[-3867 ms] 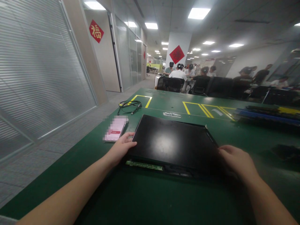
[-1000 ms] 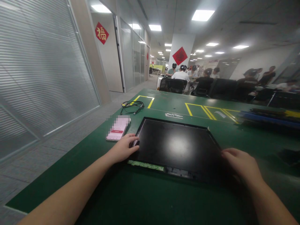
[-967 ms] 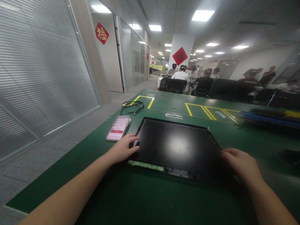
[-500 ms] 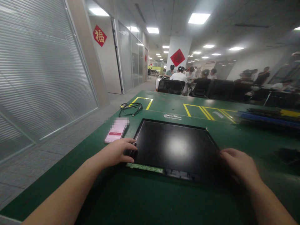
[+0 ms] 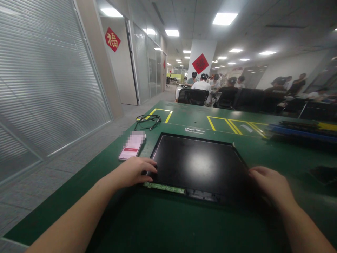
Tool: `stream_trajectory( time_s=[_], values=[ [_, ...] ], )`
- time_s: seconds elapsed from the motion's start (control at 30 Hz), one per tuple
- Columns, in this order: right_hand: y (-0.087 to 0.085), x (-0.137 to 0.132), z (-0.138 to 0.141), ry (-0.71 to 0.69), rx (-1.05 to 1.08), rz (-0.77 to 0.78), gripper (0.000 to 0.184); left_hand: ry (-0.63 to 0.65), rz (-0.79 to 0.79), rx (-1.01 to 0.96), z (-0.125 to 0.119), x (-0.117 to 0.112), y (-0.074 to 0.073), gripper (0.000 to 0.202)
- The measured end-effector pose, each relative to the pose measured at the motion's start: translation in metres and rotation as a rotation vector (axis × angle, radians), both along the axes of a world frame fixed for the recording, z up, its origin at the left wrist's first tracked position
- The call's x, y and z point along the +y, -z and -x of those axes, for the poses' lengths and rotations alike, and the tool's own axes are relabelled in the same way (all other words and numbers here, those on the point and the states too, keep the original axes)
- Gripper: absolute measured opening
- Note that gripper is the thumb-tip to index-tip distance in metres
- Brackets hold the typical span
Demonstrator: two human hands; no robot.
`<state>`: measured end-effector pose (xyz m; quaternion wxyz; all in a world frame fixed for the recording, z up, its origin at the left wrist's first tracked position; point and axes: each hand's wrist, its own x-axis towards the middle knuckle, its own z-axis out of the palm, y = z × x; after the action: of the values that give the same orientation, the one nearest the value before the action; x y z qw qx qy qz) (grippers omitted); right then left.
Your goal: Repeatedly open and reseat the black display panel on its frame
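Note:
A black LCD screen panel lies flat on the green table, a bright glare on its glass. Along its near edge runs a bare green circuit board strip. My left hand is closed around the panel's left edge, fingertips over the border and thumb close to the board. At the right edge my right hand grips with the thumb and index finger; the other fingers are mostly hidden beneath or beside the frame.
A phone with a lit screen lies left of the panel, and a coiled black cable behind it. A white strip sits past the far edge. Blurred blue and black items stand at the right. People sit beyond the table.
My left fingers have moved slightly farther over the panel's left border. The panel and my right hand show almost no movement; the view has shifted a little.

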<state>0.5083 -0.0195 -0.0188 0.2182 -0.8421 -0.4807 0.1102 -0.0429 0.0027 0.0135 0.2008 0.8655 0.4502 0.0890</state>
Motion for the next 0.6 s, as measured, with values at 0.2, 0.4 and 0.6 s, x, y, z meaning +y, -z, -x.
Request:
stream_trajectory(
  time_s=[0.2,0.4,0.6],
  values=[
    [0.008,0.002,-0.004,-0.01,-0.016,-0.038,0.03,0.029,-0.006,0.018,0.0,-0.002,-0.001,0.027],
    [0.019,0.004,-0.013,-0.032,-0.061,-0.08,0.031,0.042,-0.02,0.154,-0.005,-0.003,-0.007,0.025],
    [0.013,0.003,-0.015,-0.05,-0.035,-0.046,0.031,-0.052,-0.017,0.161,-0.008,-0.004,-0.009,0.036]
  ],
)
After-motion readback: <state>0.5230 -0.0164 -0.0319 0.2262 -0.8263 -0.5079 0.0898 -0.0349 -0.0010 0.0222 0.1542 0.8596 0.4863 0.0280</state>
